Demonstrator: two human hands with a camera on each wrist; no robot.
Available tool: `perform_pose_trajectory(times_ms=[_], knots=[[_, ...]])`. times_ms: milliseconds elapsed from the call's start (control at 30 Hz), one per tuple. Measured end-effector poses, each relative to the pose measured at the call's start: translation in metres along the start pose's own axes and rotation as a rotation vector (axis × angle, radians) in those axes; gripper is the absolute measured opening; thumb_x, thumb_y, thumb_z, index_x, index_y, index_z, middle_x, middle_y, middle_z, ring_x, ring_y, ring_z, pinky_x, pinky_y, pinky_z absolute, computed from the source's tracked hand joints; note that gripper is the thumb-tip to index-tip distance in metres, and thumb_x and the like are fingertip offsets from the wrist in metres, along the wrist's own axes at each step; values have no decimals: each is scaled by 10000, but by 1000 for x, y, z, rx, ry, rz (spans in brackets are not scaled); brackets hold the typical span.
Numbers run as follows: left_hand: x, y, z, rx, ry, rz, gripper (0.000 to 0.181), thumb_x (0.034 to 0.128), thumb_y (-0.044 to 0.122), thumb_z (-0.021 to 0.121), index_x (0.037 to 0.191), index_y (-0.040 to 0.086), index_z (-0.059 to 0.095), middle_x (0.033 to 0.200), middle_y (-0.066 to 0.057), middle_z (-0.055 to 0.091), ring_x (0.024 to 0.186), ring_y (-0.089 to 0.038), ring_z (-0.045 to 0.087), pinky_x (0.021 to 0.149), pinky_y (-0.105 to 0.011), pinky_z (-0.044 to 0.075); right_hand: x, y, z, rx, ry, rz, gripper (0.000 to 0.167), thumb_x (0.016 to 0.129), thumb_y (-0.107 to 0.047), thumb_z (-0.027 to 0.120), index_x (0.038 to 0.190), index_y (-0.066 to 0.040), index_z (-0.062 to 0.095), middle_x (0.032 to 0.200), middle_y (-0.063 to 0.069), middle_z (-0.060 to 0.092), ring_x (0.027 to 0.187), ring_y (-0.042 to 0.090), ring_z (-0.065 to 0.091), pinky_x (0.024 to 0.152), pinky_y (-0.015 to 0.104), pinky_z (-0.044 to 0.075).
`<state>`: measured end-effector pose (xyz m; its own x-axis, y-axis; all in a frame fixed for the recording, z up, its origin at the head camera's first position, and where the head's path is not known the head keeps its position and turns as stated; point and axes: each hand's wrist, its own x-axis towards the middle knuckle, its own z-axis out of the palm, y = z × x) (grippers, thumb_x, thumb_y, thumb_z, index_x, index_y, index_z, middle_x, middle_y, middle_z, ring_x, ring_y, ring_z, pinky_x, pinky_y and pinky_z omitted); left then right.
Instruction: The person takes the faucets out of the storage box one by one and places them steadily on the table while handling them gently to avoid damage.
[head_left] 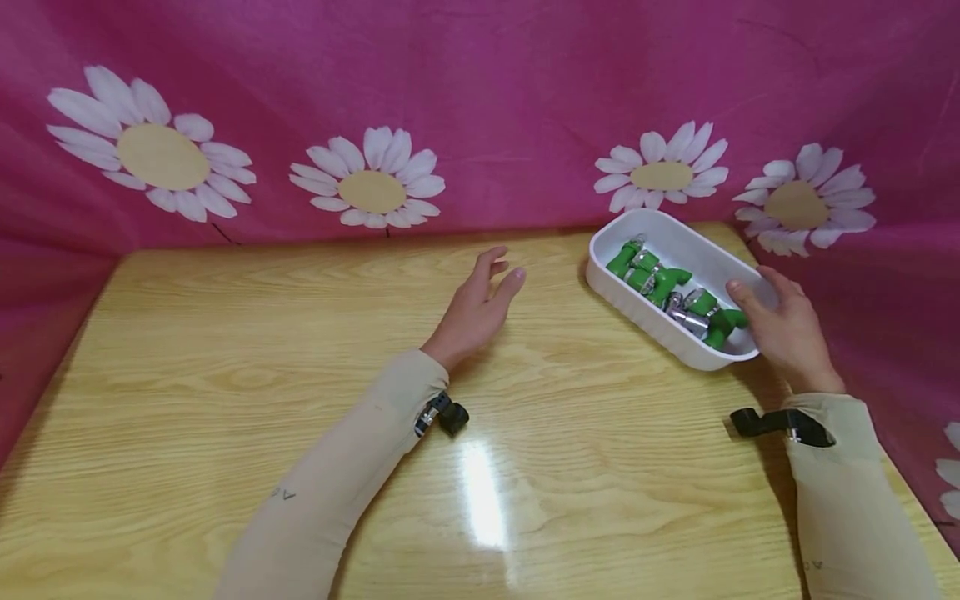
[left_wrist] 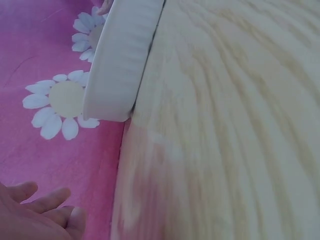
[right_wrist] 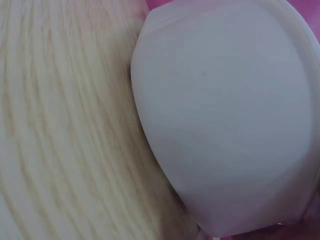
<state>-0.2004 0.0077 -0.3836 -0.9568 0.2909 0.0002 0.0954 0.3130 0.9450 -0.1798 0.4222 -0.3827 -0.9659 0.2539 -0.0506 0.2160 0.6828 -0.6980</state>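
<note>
A white oval-cornered tub (head_left: 645, 321) stands at the back right of the table, holding several green fittings (head_left: 663, 283) and a silver metal piece (head_left: 688, 317). My right hand (head_left: 795, 333) grips its right end, thumb over the rim. My left hand (head_left: 472, 312) hovers left of the tub, fingers loosely bent and holding nothing. In the left wrist view my left hand (left_wrist: 37, 215) shows at the lower left, apart from the tub (left_wrist: 120, 65). The tub's outer wall (right_wrist: 225, 115) fills much of the right wrist view, where the right fingers are mostly hidden.
The wooden table (head_left: 225, 400) reaches back to a pink cloth (head_left: 510, 108) with large white flowers, which also hangs along the right side. Bright glare (head_left: 483, 492) lies on the tabletop near the middle front.
</note>
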Motion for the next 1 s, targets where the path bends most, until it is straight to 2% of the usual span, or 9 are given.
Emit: perform_pose_trajectory(times_ms=[300,867,1000], knots=[[13,1,17,-28,16,-21,615,1064,511,456,1585,220,311,1604,-135,457,1399,-369,559,1177,-466,434,0,-1,-1,2,-7,-26,870,1019,-591,471,1653,-79,164,1687,323,157,1491,589,242,1228,712,152],[27,4,45,2,-10,-73,660,1056,509,466,1615,209,283,1595,-69,473,1411,-299,554,1187,-427,430,-2,-6,5,19,-54,-23,886,998,-621,501,1660,-130,174,1712,272,138,1516,553,216,1234,713,131],[32,6,53,1,-8,-63,660,1049,490,494,1608,200,297,1592,-87,483,1428,-293,535,1179,-438,436,-4,-7,5,30,-54,-17,879,999,-621,499,1658,-134,182,1708,275,152,1482,542,252,1233,709,147]])
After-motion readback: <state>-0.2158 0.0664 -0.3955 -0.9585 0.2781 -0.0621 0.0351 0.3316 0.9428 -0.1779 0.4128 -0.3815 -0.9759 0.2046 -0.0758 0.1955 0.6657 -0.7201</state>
